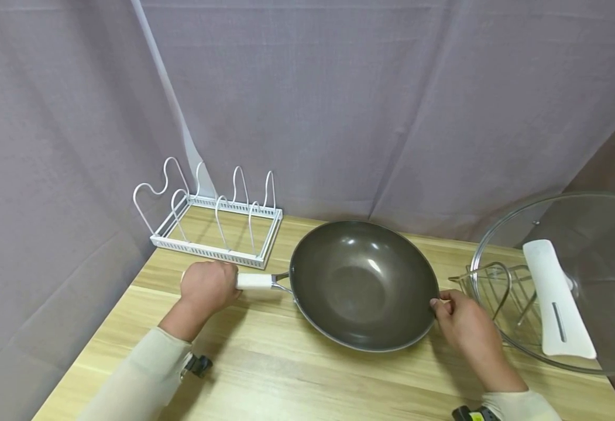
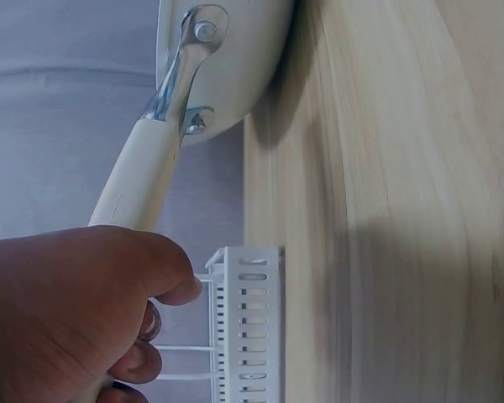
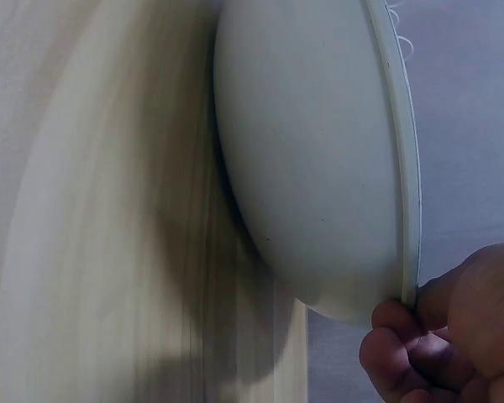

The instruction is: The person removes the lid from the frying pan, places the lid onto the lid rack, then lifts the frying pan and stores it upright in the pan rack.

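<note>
Wooden tabletop [image 1: 286,380] below (contact unclear), hands [image 1: 209,285] [image 1: 467,324] grip a wok [image 1: 362,292] by handle [image 1: 255,281] and rim [image 1: 371,351].

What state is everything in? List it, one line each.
Wok: open side up, uncovered
Left hand: gripping the wok's white handle
Right hand: pinching the wok's rim
Glass lid: off the wok
White rack: upright on the table
Metal stand: partly seen through the lid
</note>
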Motion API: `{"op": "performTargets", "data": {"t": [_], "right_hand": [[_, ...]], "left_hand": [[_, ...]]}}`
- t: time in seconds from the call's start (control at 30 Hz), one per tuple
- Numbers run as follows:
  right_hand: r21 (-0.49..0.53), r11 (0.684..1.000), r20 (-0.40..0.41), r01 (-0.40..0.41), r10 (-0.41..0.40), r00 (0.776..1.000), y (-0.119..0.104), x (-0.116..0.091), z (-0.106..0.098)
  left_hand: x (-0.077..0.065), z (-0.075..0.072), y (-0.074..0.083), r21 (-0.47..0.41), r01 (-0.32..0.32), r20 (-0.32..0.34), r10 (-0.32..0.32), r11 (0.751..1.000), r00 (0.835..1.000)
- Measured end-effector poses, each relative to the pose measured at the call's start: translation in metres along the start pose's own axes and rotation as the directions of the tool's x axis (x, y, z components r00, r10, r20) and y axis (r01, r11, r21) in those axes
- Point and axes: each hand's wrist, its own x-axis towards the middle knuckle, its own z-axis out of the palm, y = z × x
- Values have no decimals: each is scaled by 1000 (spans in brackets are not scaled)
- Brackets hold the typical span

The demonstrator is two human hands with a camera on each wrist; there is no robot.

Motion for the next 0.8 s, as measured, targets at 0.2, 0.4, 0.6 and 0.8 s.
{"op": "performTargets", "data": {"t": [0.2,0.4,0.6,0.8], "right_hand": [[5,1000,2,11,-11,1000,2,5,0],[26,999,-3,29,-29,1000,3,10,1],[21,999,-14,37,-37,999,3,15,2],[8,999,-27,47,-47,999,4,22,3]], "left_hand": [[0,-1,2,-8,12,23,-12,1000,1000],[-1,0,4,-8,16,8,-16,1000,1000],[-2,-2,6,-14,25,30,-25,1000,999],[-1,-2,6,-20,38,48,-37,999,998]]}}
